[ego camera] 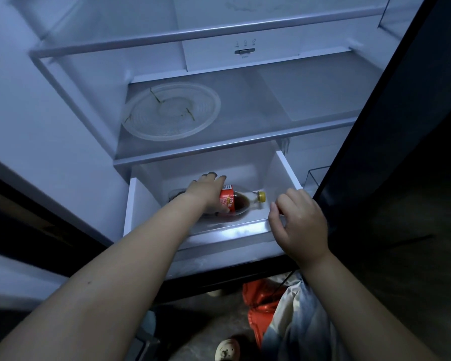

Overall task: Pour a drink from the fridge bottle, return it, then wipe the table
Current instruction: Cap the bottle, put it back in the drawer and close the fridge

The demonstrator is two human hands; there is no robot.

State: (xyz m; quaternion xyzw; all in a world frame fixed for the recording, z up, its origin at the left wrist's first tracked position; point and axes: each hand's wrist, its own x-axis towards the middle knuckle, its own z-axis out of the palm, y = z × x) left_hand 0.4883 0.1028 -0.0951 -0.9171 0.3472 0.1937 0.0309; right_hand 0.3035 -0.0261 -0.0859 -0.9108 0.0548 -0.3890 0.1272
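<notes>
Fridge (89, 113) is standing open, its dark door (401, 126) swinging out on the right. Glass shelf (245, 113) is sitting midway up, carrying a clear round dish (171, 110) on its left side. White drawer (138, 204) below the shelf is sticking out toward the camera. Both bare forearms are reaching in from the bottom of the view. Left hand (206, 188) is reaching down into the drawer, fingers and thumb wrapping round the bottle (238, 201) at its red label - firm grip. Right hand (300, 220) is hovering at the drawer's front right corner, fingers curling loosely; cannot tell if it is gripping the rim or just touching it. Bottle is lying on its side in the drawer, dark liquid showing inside, yellow cap (261, 196) pointing right. Red bag (261, 303) is lying on the floor under the fridge front, pale shoe (227, 349) showing at the bottom edge.
</notes>
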